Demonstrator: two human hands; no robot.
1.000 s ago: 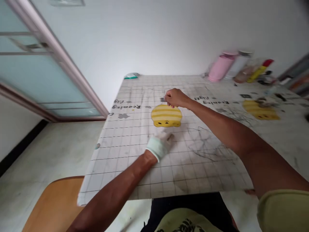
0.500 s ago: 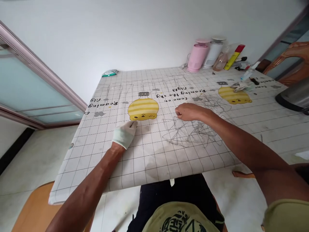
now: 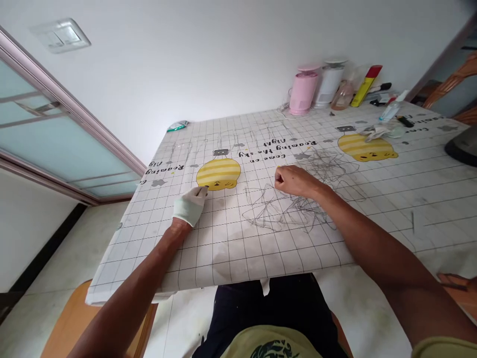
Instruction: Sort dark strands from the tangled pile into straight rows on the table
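A messy tangle of thin dark strands (image 3: 307, 209) lies on the tabletop (image 3: 238, 253), right of the middle. The bare right hand (image 3: 298, 182) is over its left part. A second ago, that hand was up by the top of the yellow striped bear balloon print (image 3: 218, 169). Now it is back at the tangle, so the strands seem to be what it is busy with. Its fingers are curled into a fist; I can't tell if a strand is inside. The left hand (image 3: 190, 205), in a white glove, is now at the bear's bottom left edge. Its fingers look pinched together, but I can't see anything in them. Far back stand a pink cylinder (image 3: 303, 93) and a yellow can with a red cap (image 3: 363, 92).
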